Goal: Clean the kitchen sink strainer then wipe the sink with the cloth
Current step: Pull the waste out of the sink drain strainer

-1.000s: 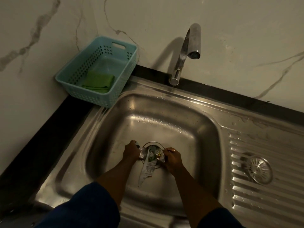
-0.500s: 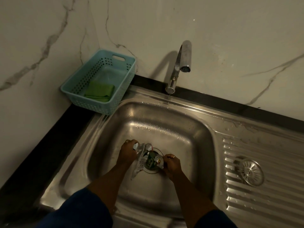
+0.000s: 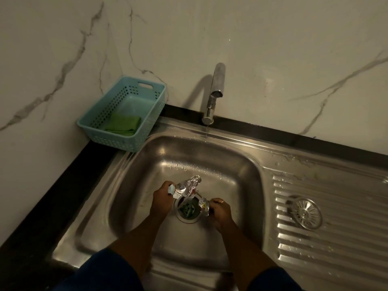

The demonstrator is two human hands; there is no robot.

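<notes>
Sink [image 3: 134, 208] of stainless steel fills the near part of the view, and two forearms in dark blue sleeves [image 3: 109, 274] reach into its basin from the bottom edge. The left hand [image 3: 162, 199] has its fingers curled tight round a crumpled foil wrapper [image 3: 189, 185], held just left of the open drain [image 3: 188, 208]. The right hand [image 3: 219, 208], wearing a ring [image 3: 222, 201], pinches a smaller foil scrap [image 3: 204, 205] at the drain's right rim. Whether the two foil pieces join is hard to tell. In the dim light, what sits in the drain looks like green scraps.

To the right, the strainer [image 3: 304, 214] lies flat on the ribbed drainboard [image 3: 336, 248], well apart from both hands. Droplets dot the basin's back wall.

Farther back, at the left corner, a pale blue basket [image 3: 117, 141] holds the folded green cloth [image 3: 123, 123]. A steel tap [image 3: 216, 89] rises behind the basin against the veined marble wall [image 3: 252, 49].
</notes>
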